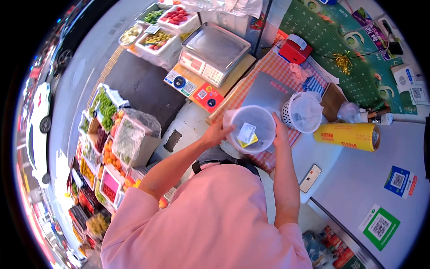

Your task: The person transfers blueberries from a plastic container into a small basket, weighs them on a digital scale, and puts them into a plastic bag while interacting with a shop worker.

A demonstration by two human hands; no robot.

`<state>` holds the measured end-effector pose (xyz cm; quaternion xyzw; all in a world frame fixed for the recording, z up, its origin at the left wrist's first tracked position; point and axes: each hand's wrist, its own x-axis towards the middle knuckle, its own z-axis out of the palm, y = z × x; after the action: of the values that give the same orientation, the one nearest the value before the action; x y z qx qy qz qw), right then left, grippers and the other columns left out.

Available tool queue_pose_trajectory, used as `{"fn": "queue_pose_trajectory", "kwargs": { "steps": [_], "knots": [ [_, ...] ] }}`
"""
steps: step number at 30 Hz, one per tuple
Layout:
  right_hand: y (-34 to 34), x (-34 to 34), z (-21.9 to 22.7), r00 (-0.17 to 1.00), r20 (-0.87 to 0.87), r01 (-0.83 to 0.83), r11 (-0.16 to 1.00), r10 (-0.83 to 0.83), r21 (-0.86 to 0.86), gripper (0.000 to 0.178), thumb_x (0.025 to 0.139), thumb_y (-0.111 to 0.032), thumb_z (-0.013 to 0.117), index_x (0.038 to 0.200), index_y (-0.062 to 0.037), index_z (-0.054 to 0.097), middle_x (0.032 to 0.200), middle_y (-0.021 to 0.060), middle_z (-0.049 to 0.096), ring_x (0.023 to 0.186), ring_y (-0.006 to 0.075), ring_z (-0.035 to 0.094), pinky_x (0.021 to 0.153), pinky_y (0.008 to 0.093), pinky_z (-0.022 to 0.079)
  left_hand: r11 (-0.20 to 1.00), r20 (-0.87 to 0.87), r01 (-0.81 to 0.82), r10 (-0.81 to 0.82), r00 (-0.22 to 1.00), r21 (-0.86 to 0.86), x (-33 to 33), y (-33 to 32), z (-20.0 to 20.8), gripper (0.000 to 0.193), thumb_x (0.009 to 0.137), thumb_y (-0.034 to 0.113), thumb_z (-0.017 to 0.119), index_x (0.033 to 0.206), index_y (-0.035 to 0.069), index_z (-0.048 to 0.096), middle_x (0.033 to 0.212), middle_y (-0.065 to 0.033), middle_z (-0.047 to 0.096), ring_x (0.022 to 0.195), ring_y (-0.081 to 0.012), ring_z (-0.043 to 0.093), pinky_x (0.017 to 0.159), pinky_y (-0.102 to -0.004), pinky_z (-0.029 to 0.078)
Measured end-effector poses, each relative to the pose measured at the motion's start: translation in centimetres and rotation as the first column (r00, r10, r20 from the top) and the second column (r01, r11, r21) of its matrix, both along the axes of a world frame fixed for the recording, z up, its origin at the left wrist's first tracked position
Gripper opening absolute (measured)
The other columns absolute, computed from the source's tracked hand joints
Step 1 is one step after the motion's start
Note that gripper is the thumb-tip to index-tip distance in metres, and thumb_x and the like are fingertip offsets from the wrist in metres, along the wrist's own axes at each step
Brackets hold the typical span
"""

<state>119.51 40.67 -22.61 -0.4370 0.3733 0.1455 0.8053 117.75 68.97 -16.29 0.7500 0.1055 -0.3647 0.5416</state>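
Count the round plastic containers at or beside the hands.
2: a clear tub held between the left hand and the right hand, and a white perforated basket just to the tub's right. None seems hidden there.

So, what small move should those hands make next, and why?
Perhaps ease the clear tub down onto the grey board: the left hand and right hand hold the tub at opposite sides, so setting it down would free them.

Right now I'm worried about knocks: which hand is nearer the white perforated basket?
Right. The right hand is close beside the white perforated basket, on its left; the left hand is farther left, across the clear tub.
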Motion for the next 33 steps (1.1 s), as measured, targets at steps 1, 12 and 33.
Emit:
{"fn": "queue_pose_trajectory", "kwargs": {
  "steps": [1, 12, 33],
  "knots": [
    [0.0, 0.2, -0.1, 0.997, 0.068, 0.034, 0.992, -0.025, -0.125, 0.031, 0.091, -0.023, 0.064, 0.111, 0.001, 0.063, 0.101, 0.0095, 0.068, 0.086, 0.0216, 0.066, 0.079, 0.0347, 0.053, 1.0, -0.009, -0.024, 0.024, 1.0, -0.011, 1.4, 0.3, 0.3, 0.054, 0.089, 0.045, 0.064, 0.113, -0.003, 0.062, 0.097, -0.012, 0.068, 0.083, -0.0158, 0.066, 0.068, -0.0316, 0.056],
    [8.9, -1.0, 6.0, 0.887, 0.445, 0.403, 0.266, 0.12, -0.876, 0.019, 0.092, -0.006, 0.05, 0.108, 0.0, 0.057, 0.085, 0.0178, 0.067, 0.08, 0.0233, 0.067, 0.069, 0.0353, 0.052, 0.979, 0.514, 0.132, -0.196, 0.835, 0.158, 6.9, -1.9, -1.2, 0.044, 0.091, 0.031, 0.063, 0.122, 0.001, 0.057, 0.115, -0.0217, 0.06, 0.104, -0.0356, 0.06, 0.09, -0.0411, 0.049],
    [-1.5, -14.7, 13.3, 0.901, 0.115, -0.256, 0.728, 0.417, -0.637, 0.021, 0.088, -0.018, 0.069, 0.098, 0.0013, 0.071, 0.076, -0.0039, 0.061, 0.068, 0.0069, 0.05, 0.059, 0.0257, 0.043, 0.933, 0.478, 0.199, -0.033, 0.878, -0.301, -1.8, -2.7, 4.7, 0.021, 0.095, 0.013, 0.056, 0.11, 0.0, 0.064, 0.086, -0.0066, 0.067, 0.078, -0.0159, 0.065, 0.072, -0.0292, 0.054]
  ]
}}
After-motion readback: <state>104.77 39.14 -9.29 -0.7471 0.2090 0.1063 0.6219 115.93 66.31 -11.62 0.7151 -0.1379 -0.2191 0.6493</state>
